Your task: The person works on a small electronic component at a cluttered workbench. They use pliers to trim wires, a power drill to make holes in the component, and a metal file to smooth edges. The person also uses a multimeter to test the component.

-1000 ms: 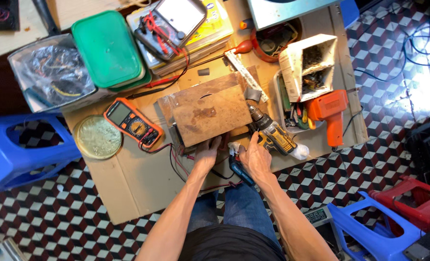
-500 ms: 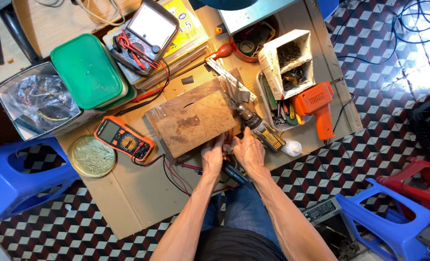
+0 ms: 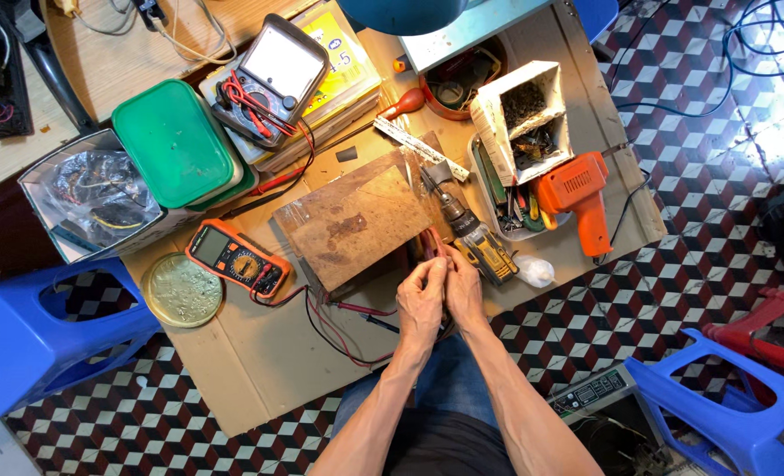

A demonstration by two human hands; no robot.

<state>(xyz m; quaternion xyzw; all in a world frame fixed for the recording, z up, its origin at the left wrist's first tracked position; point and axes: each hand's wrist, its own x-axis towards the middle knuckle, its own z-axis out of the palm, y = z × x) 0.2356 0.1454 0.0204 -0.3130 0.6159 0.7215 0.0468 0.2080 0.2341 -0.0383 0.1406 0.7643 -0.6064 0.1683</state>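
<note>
Two hands pinch a thin red wire over a cluttered cardboard surface.

The left hand [image 3: 421, 300] and right hand [image 3: 462, 291] meet just below a worn brown wooden board [image 3: 356, 220], their fingers [image 3: 438, 267] closed together on the thin red wire [image 3: 433, 242], which rises between the board and a yellow-and-black cordless drill [image 3: 473, 240]. The cardboard surface [image 3: 233, 361] is flat and creased. On it lie one orange digital multimeter [image 3: 233, 258] with dark leads, one round brass-coloured lid [image 3: 182, 289], one smooth green plastic box [image 3: 176, 145], one grey analogue meter [image 3: 273, 75] and one orange soldering gun [image 3: 581, 198]. Blue plastic stools number two: one stool [image 3: 30, 344] at left, one at lower right.
</note>
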